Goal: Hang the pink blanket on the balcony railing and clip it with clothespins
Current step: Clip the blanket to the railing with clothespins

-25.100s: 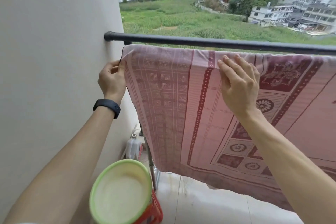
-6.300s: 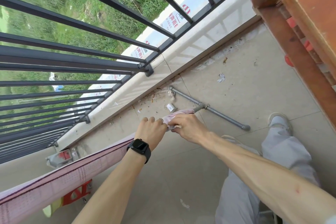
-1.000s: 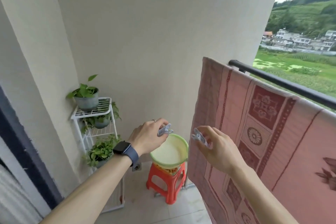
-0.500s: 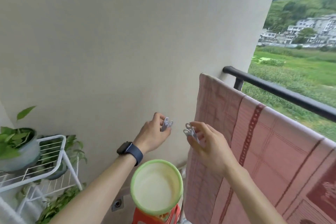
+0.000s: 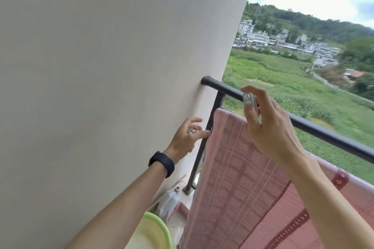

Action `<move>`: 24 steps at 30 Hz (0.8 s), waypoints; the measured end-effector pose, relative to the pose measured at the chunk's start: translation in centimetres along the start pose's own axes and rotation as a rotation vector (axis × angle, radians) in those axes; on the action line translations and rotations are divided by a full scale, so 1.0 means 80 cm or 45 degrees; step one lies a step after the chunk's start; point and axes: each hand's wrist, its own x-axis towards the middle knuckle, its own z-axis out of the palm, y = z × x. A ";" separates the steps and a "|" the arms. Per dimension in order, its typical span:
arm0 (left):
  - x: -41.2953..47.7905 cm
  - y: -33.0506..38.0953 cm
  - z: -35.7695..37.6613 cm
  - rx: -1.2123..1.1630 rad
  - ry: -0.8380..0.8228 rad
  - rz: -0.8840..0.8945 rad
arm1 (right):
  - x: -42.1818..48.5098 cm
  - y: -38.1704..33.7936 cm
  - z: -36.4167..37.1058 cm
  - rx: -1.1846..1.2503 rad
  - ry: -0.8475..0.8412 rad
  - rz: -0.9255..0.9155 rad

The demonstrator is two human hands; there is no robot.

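Note:
The pink patterned blanket [image 5: 249, 180] hangs over a bar just below the black top rail [image 5: 315, 126] of the balcony railing. My right hand [image 5: 269, 127] is raised over the blanket's top edge and pinches a pale grey clothespin [image 5: 249, 99] between thumb and fingers. My left hand [image 5: 187, 137] wears a dark watch. It holds another pale clothespin [image 5: 192, 130], and its fingertips touch the blanket's left edge by the black railing post [image 5: 204, 143].
A plain wall [image 5: 113, 79] fills the left side, and the rail ends against it. Low down stand a green-rimmed basin [image 5: 156, 232] and a clear plastic bottle [image 5: 169, 202] on the floor by the post's foot.
Both hands have risen from near the basin to the blanket's top left corner. My right hand lifted its clothespin to rail height, and my left hand reached the blanket's edge.

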 end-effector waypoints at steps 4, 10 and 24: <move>0.030 0.002 0.003 -0.016 -0.392 0.025 | 0.021 -0.003 0.013 -0.340 -0.080 0.065; 0.037 -0.008 -0.001 0.055 -0.378 0.256 | 0.032 0.000 0.027 -0.404 -0.252 0.209; 0.013 -0.059 0.018 -0.078 -0.279 0.142 | 0.045 0.005 0.049 -0.453 -0.422 0.208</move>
